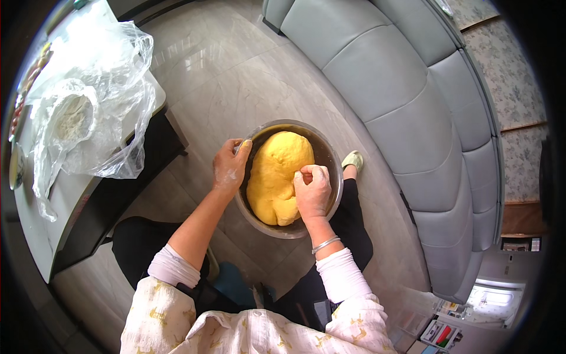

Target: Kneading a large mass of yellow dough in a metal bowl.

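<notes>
A large lump of yellow dough (274, 177) lies in a round metal bowl (326, 148) in front of me. Its surface is smooth at the far end and folded at the near end. My left hand (231, 166) grips the bowl's left rim, thumb over the edge, with white flour on its skin. Against the right side of the dough rests my right hand (313, 190), its fingers curled and the thumb tip close to the index finger. Whether dough is pinched within those fingers is hidden. A silver bangle (326, 244) circles my right wrist.
At left, a table (35, 239) with a pale top carries a clear plastic bag (115, 110) with flour (73, 119) inside. A grey sofa (398, 106) curves along the right. My shoe (353, 161) stands on the tiled floor (212, 93) beside the bowl.
</notes>
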